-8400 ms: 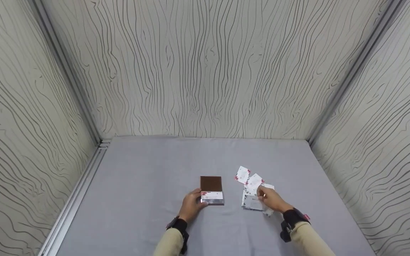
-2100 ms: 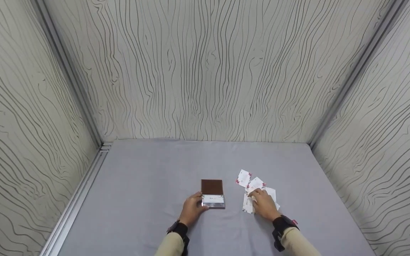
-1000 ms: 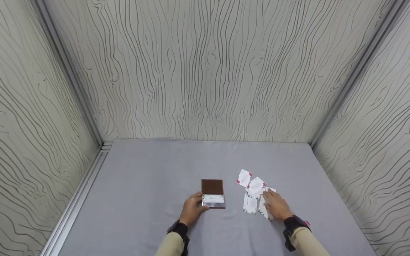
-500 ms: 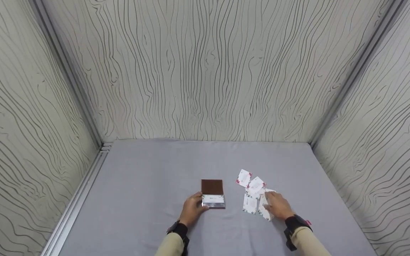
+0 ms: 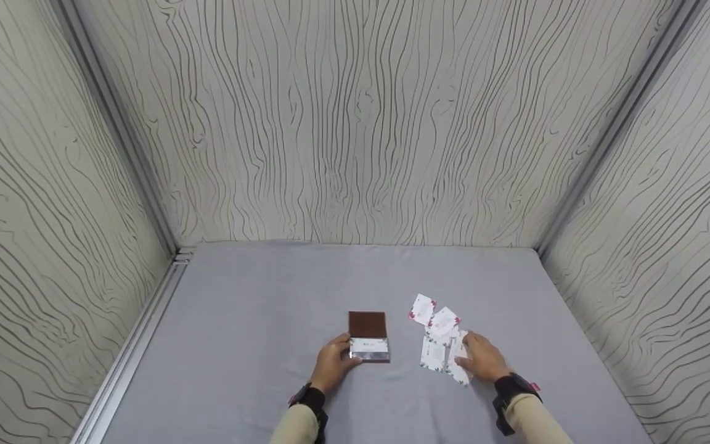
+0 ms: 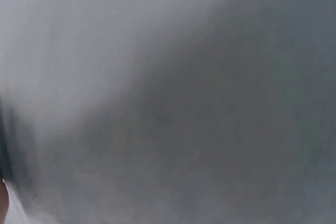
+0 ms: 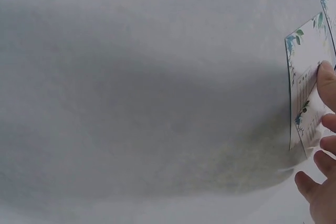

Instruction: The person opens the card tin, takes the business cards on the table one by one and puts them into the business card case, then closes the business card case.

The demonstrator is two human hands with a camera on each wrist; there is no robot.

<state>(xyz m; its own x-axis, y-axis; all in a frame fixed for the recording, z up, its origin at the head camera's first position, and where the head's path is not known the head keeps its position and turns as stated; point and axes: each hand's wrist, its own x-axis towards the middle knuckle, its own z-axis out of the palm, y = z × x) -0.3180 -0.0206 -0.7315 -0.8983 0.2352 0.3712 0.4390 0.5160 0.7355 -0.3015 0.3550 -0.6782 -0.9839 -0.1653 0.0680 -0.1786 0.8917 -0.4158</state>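
Left hand point(image 5: 329, 365): clamped on the left edge of the brown holder point(image 5: 367, 322), thumb at the near-left corner. The finger parts beneath the holder are hidden. In the left wrist view only a sliver of skin shows at the lower left; the rest is blurred grey.

Brown holder: lies open on the grey cloth point(image 5: 256, 308), brown panel far, inset card point(image 5: 368, 343) in the near half. The near part of the inset card sits behind a shiny strip; its print is too small to read.

Loose cards, to the right of the holder: the far-left card point(image 5: 421, 308) and the middle card point(image 5: 444, 320) carry red flowers. Nearer lie the near-left card point(image 5: 432, 354) and the near-right card point(image 5: 456, 362), both leaf-patterned. Overlaps conceal some edges; the total count cannot be told.

Right hand point(image 5: 484, 359): clamped on the near-right card at its right side, covering part of it. The right wrist view cuts off this hand and another card at the right border.

Changes: compared with half a second earlier, the fingers cover less of the near-right card, which has shifted slightly nearer. Compared with the earliest frame, the inset card shows leaves instead of red flowers. The left hand's grip is unchanged.
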